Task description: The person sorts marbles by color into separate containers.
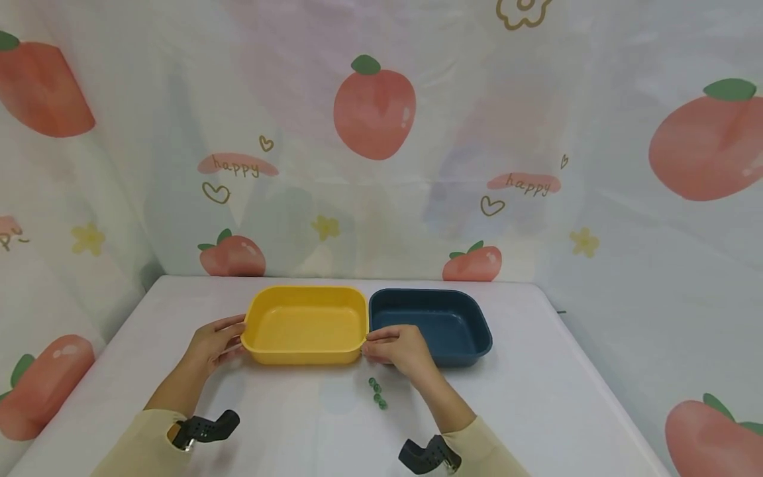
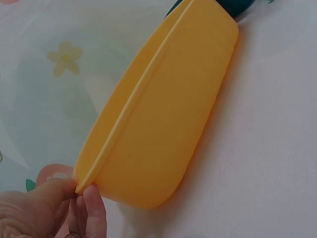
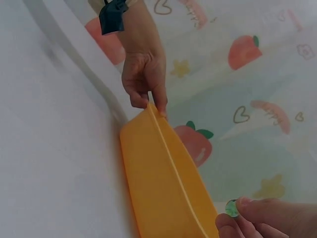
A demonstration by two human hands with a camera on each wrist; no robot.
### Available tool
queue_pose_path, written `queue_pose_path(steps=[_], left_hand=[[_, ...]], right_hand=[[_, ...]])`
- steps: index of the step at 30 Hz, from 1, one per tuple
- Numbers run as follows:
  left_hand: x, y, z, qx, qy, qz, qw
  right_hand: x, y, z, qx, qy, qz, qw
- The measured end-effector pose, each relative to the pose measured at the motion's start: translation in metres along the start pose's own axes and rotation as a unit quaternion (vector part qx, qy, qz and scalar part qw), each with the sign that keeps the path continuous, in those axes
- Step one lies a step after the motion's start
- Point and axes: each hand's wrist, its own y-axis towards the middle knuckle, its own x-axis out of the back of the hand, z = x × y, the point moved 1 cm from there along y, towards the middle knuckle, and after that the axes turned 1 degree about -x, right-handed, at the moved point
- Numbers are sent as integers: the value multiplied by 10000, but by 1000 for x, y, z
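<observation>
Wrist views: right grip (image 3: 277,217) pinches green marble (image 3: 231,208), left grip (image 2: 52,203) yellow bin (image 2: 153,119); blue bin (image 2: 237,5) alongside.

Yellow tray (image 1: 305,358) upright; clear-green marble (image 3: 231,208) pinched near right end; four loose marbles (image 1: 377,389) nearer camera.

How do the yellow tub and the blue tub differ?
Colour: the yellow tub is bright, the blue tub dark. The yellow tub sits left of the blue tub. The left hand pinches the yellow tub's rim, not the blue tub's. Both have rounded corners.
</observation>
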Motion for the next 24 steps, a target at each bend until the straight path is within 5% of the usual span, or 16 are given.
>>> queue_pose_path(steps=[24], left_hand=[[0,-3,-2,-95,-17,5,10000]], right_hand=[[-30,33,8,-169,299,32,9994]])
